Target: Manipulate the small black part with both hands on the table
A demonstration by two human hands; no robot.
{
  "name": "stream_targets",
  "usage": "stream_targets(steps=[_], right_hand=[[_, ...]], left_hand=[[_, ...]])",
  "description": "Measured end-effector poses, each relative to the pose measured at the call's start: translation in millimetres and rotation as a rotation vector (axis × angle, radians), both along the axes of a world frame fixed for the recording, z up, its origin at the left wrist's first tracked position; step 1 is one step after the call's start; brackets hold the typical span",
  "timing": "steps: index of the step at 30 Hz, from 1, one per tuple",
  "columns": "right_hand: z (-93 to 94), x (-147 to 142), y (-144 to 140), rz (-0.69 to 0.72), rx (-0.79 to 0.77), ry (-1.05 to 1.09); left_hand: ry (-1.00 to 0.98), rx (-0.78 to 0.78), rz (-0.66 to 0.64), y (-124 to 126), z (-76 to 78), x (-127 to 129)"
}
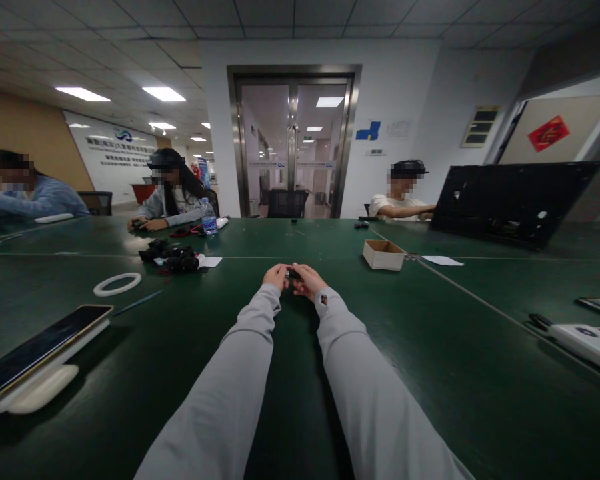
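Both my hands are out in front of me, just above or on the green table (pixel 195 347). Between their fingertips is a small black object (pixel 293 274) with a shiny, pale end on its left side; its kind is too small to make out. My left hand (pixel 276 275) pinches the left end. From the other side, my right hand (pixel 309 281) has its fingers closed round the darker part. My fingers hide much of the object.
An open cardboard box (pixel 384 256) stands right of my hands. Black gear (pixel 175 256), a white ring (pixel 117 285), a thin blue stick (pixel 139 302) and a phone (pixel 45 347) lie left. A bottle (pixel 209 218) and a large black screen (pixel 510 200) stand farther back. Several people sit around the table.
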State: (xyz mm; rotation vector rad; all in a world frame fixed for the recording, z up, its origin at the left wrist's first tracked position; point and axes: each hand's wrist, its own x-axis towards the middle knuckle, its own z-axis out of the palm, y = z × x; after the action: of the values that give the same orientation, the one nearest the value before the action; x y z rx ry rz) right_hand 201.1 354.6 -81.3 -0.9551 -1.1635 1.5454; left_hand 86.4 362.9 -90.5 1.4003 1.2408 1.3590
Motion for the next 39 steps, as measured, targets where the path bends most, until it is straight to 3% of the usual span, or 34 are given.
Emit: stream_targets(steps=[14, 39], right_hand=[[-4.2, -2, 5, -0.066, 0.026, 0.002], [-2.2, -1, 3, -0.074, -0.011, 0.013]], left_hand=[[0.034, -0.034, -0.024, -3, 2.9, 2], [0.050, 0.035, -0.039, 10, -11.6, -1]])
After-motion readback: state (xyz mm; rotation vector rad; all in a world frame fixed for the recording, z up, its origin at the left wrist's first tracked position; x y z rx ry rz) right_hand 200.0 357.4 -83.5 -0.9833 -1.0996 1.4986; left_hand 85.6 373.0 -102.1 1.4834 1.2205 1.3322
